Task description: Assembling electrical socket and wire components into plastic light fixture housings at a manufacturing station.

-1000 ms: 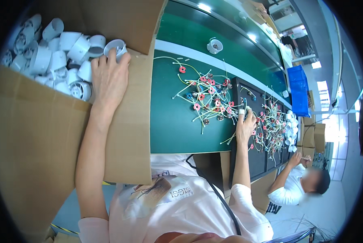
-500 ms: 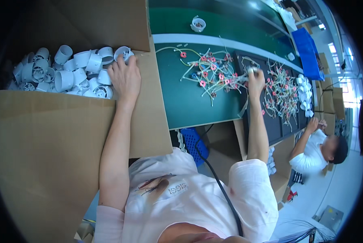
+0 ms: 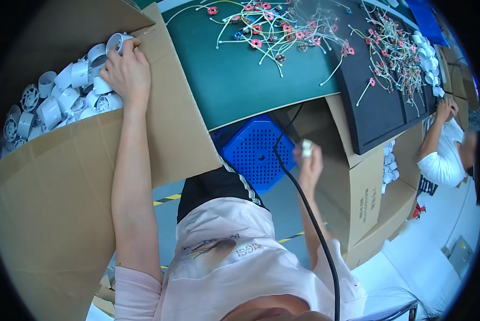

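Note:
My left hand (image 3: 127,75) is at the inner edge of a cardboard box. Its fingers are closed on a round white plastic housing (image 3: 117,41) at the top of the pile. Many similar white plastic housings (image 3: 50,111) lie jumbled in the box beside it. Lower and to the right, my right hand (image 3: 310,167) is pinched round a small whitish part (image 3: 306,148), partly hidden by the fingers. This hand is in the air, in front of the workbench edge and beside a blue stool. A tangle of pale wires with red ring-shaped parts (image 3: 257,29) lies on the green bench top.
The cardboard box (image 3: 42,214) fills the left side. A dark tray (image 3: 376,128) holds more wired parts and white pieces. Below it stands another open carton (image 3: 366,208) with white housings. The blue perforated stool (image 3: 258,152) sits under the bench; a black cable (image 3: 321,241) hangs across. A co-worker (image 3: 447,144) is at the right.
My right hand has drawn back from the wire tangle toward my body, carrying the small whitish part. My left hand stays on the housing at the box edge. The whole view has shifted.

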{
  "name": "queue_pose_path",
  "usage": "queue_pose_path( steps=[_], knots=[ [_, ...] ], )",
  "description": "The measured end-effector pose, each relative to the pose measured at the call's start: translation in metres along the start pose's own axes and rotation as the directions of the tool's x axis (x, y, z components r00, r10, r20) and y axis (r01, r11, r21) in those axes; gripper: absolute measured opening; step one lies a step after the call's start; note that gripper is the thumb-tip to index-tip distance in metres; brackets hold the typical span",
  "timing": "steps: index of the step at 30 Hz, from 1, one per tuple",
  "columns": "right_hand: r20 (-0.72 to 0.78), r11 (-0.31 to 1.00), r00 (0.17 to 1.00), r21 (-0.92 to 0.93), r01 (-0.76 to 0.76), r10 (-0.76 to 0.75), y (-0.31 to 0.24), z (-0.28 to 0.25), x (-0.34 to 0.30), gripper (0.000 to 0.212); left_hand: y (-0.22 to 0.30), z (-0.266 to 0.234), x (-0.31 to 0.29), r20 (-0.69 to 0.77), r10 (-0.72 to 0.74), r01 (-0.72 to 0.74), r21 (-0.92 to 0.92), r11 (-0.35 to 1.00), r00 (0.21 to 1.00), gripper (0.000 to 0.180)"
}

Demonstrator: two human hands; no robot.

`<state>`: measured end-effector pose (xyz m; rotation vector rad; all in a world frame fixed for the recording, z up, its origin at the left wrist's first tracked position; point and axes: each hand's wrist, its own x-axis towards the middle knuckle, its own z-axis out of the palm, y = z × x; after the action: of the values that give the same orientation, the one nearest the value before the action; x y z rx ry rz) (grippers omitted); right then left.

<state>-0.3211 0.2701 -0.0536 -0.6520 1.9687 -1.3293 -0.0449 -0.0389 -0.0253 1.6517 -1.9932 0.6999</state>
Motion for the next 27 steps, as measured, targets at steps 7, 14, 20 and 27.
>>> queue_pose_path(
  steps=[7,14,20,27],
  knots=[
    [0.177,0.202,0.303,0.436,-0.877,0.936,0.321,-0.026,-0.079,0.043,-0.004,0.001,-0.001,0.004,0.001,-0.001,0.035,0.999,1.000,0.017],
    [0.156,0.263,0.330,0.342,-0.902,0.931,0.267,0.018,-0.044,0.052,0.003,-0.006,0.001,0.056,-0.032,0.032,0.002,0.999,0.998,0.016],
    [0.121,0.248,0.278,0.216,-0.944,0.953,0.224,0.037,-0.019,0.056,-0.001,-0.012,0.001,0.025,-0.030,0.030,0.000,1.000,0.999,0.017],
    [0.618,0.493,0.497,0.196,-0.848,0.609,0.240,0.077,0.019,0.064,0.003,-0.007,0.004,0.003,-0.067,0.067,0.012,0.998,0.998,0.017]
  ],
)
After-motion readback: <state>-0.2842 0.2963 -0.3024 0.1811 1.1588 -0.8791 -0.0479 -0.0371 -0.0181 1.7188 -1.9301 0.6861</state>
